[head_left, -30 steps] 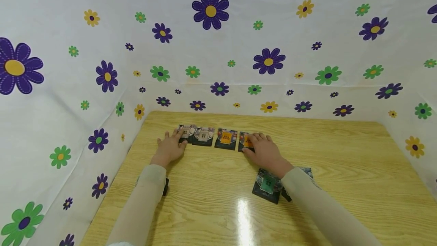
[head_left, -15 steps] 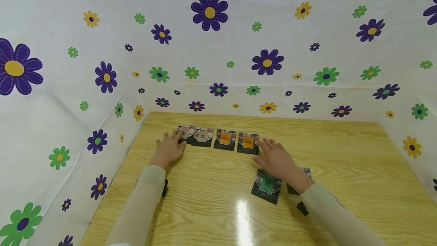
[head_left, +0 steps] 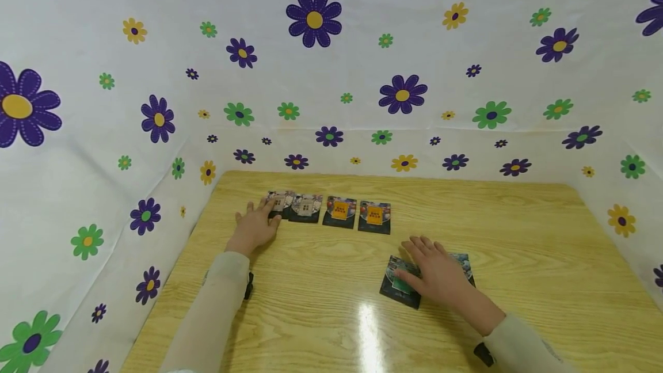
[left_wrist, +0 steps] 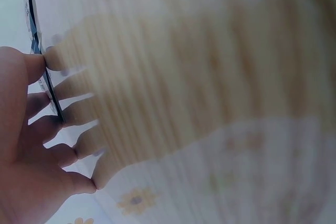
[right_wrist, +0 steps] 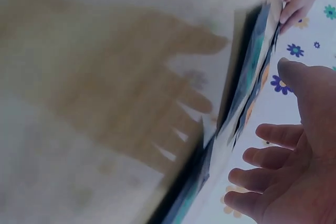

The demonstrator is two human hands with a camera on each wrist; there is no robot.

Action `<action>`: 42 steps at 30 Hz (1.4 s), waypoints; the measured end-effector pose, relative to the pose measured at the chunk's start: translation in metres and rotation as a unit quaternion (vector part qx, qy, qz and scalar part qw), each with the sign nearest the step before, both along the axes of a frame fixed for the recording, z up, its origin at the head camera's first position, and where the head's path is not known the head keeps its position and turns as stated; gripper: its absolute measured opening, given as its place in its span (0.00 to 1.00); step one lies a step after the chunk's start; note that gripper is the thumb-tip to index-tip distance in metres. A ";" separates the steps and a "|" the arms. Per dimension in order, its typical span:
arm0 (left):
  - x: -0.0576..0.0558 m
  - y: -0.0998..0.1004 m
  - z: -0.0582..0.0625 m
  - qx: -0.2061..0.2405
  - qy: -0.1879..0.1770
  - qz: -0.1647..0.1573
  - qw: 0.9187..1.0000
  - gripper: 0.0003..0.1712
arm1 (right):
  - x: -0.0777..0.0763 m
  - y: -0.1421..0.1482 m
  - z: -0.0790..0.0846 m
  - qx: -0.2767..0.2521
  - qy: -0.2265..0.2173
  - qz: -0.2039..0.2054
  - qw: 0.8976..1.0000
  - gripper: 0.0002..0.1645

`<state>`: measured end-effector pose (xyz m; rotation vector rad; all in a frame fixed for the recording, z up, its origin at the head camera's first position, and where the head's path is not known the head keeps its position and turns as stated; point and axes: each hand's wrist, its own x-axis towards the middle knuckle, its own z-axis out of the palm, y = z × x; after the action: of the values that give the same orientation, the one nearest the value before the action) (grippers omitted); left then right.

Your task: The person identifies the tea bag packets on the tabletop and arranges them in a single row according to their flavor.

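Yellow wood-grain worktop (head_left: 311, 281); over it the right hand (head_left: 436, 272) hovers empty, fingers spread, a flat, dark, squarish, green-labelled packet (head_left: 397, 289) beneath its thumb, well apart from the splayed left hand (head_left: 252, 228).

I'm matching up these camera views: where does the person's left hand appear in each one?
Head: left hand, left of centre, at the leftmost card.
Left wrist: large, along the left edge, lower half mostly.
Right wrist: small, in the upper right corner.
Shared landmark: the flower-printed backdrop, partly visible in all three.
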<state>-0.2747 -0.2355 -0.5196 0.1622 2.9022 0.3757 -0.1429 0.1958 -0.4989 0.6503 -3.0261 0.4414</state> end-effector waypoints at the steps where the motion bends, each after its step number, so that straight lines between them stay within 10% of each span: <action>1: 0.000 0.000 0.000 0.001 0.000 0.001 1.000 0.38 | 0.003 0.000 -0.001 -0.001 -0.002 -0.001 1.000 0.42; 22: 0.001 0.000 0.001 0.002 -0.005 -0.002 1.000 0.38 | 0.037 -0.001 -0.006 0.000 -0.055 0.030 0.998 0.49; 42: 0.000 -0.001 -0.001 0.006 -0.008 0.001 1.000 0.38 | 0.025 0.013 -0.001 -0.013 -0.058 0.052 0.997 0.38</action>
<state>-0.2750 -0.2364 -0.5206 0.1567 2.8850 0.3937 -0.1179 0.2092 -0.5002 0.8119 -3.0975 0.5400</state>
